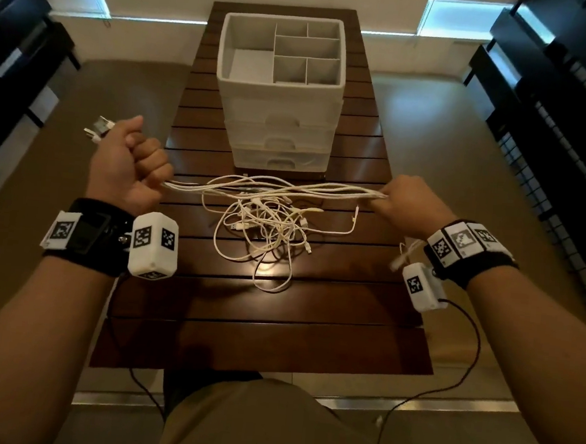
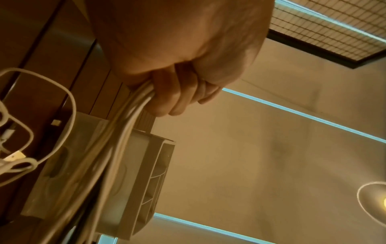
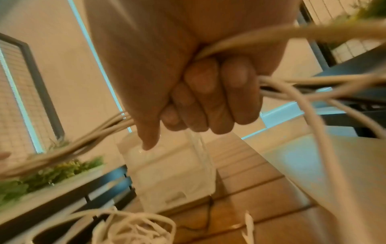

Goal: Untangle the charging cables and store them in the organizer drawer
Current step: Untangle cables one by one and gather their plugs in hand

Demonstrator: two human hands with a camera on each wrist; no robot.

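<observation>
Both fists grasp the white cables (image 1: 273, 188): left hand (image 1: 129, 168) and right hand (image 1: 406, 203) stretch strands above the tangle (image 1: 266, 230) mid-table, before the organizer (image 1: 279, 79); pull gently, freeing one strand without tightening knots

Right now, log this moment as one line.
left hand: grips cables | right hand: grips cables | tangle: on table | drawers: closed

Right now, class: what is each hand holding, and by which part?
Both grip the bundle of white charging cables: the left hand near the plug ends, the right hand further along the strands, which stretch between them.
</observation>
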